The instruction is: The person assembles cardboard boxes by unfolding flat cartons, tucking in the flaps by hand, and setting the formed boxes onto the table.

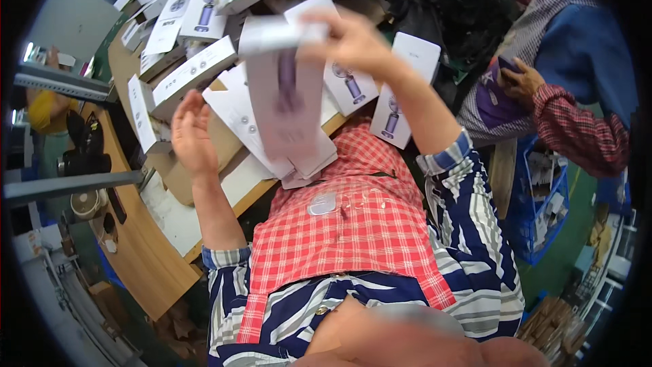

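In front of my chest a white carton (278, 122) with a purple handheld fan printed on it is held upside down and smeared by motion. My right hand (350, 41) grips it at its upper right, fingers over the top end. My left hand (193, 132) is raised to the left of the carton, fingers stretched out and nothing in the palm. Beneath the carton, loose white cartons and flat card pieces (238, 112) lie at the table's near edge. More fan cartons (352, 88) lie right of it, and one (390, 119) leans by my apron.
A heap of white fan cartons (204, 10) covers the far part of the table. A co-worker's hand (523, 81) holds something purple at the right. A blue crate (543, 197) stands below it. Metal bars (75, 187) and a wooden bench (146, 251) are at the left.
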Available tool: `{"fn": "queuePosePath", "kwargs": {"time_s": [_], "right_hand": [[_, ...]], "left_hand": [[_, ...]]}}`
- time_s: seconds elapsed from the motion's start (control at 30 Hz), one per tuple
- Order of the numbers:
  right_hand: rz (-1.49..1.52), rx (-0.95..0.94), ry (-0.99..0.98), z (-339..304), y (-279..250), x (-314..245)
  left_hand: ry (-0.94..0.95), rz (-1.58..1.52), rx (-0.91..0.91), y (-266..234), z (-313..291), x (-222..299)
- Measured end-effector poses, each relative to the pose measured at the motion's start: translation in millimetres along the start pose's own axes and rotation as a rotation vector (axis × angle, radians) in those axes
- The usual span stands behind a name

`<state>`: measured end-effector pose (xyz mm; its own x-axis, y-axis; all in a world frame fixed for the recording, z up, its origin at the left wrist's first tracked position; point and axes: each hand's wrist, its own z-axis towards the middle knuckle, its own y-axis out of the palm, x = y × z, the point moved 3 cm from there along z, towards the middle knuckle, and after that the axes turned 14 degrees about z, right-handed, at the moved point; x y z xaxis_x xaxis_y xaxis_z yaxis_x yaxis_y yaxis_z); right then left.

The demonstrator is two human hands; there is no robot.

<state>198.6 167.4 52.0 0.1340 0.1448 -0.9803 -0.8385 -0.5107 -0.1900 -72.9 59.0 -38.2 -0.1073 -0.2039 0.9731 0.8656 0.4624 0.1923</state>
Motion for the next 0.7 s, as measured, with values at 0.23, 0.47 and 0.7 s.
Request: {"fn": "queuePosePath", "kwargs": {"time_s": [0.23,0.47,0.7], "right_hand": [[0.201,0.135,-0.087,16.5,8.4,28.4],[-0.462,0.063,-0.151,20.6,118.9,114.7],[-0.254,0.086,-0.357,-14.7,102.5,69.0]], "left_hand": [[-0.207,0.218,0.267,-59.1,-5.9,-36.4],[-0.338,0.287,-0.104,4.8,0.8,-93.7],[-0.084,0.458,-0.029,16.0,-29.1,-23.8]]}}
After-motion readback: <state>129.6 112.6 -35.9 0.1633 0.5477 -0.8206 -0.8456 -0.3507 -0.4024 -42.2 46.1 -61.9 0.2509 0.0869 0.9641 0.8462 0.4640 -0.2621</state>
